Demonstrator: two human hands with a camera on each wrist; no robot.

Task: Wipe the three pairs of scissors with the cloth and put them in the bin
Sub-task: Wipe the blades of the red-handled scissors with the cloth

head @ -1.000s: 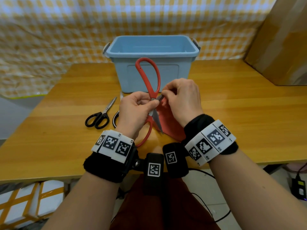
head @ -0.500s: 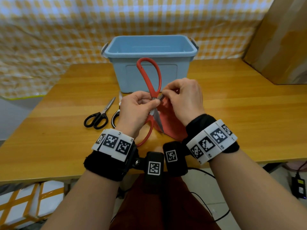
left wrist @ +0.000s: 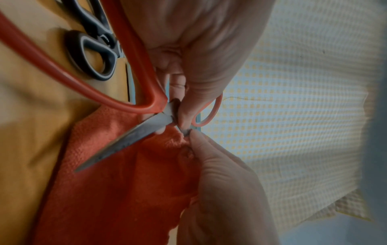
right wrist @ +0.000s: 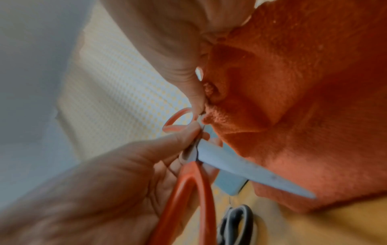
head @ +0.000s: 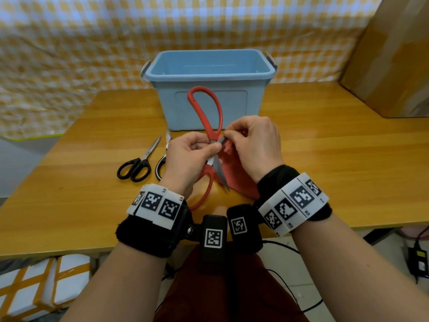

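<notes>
The red-handled scissors (head: 211, 133) stand open above the table, one handle loop up in front of the blue bin (head: 209, 76). My left hand (head: 204, 147) grips them at the pivot. My right hand (head: 232, 137) pinches the short upper blade with the red cloth (head: 236, 180), which hangs down to the table. The other blade (left wrist: 125, 140) points down over the cloth (left wrist: 125, 190). Black scissors (head: 142, 164) lie on the table to the left. A black-and-white pair (head: 159, 167) lies beside them, half hidden behind my left hand.
The wooden table (head: 325, 159) has a near edge just under my wrists. A large cardboard box (head: 394, 66) stands at the back right. A checked yellow sheet (head: 69, 54) hangs behind the table. Cables and a charger (head: 417, 261) lie on the floor to the right.
Nothing clear has changed: both hands keep their hold on the red scissors and the cloth in about the same place.
</notes>
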